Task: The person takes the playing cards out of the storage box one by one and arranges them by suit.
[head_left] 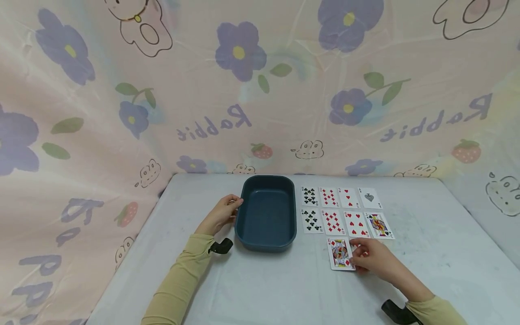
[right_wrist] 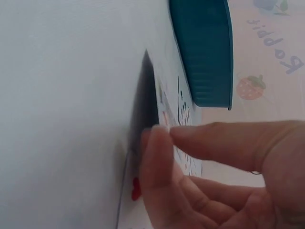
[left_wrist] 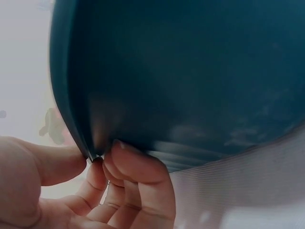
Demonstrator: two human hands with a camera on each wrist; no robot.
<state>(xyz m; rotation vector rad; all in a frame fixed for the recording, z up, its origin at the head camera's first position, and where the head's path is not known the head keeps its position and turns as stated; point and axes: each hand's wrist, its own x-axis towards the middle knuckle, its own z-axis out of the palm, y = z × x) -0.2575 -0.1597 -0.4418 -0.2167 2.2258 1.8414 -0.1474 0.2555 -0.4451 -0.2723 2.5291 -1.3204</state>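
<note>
My left hand [head_left: 222, 212] pinches the left rim of a dark blue rectangular tray [head_left: 239, 225] between thumb and fingers, as the left wrist view shows up close. In my right hand [head_left: 375, 259], thumb and fingertips pinch the right edge of a face card [head_left: 339, 254] with red diamonds. The right wrist view has this card tilted up, with a dark shadow under it. Below the fingers there, part of another card with a red heart [right_wrist: 136, 189] lies on the table, mostly hidden by the hand.
Two rows of face-up cards lie right of the tray, among them an ace of spades [head_left: 369, 197], a six of hearts [head_left: 356, 224] and a face card [head_left: 379, 225]. A white cloth covers the table [head_left: 260, 289]. Patterned sheets [head_left: 284, 104] hang behind and at the sides.
</note>
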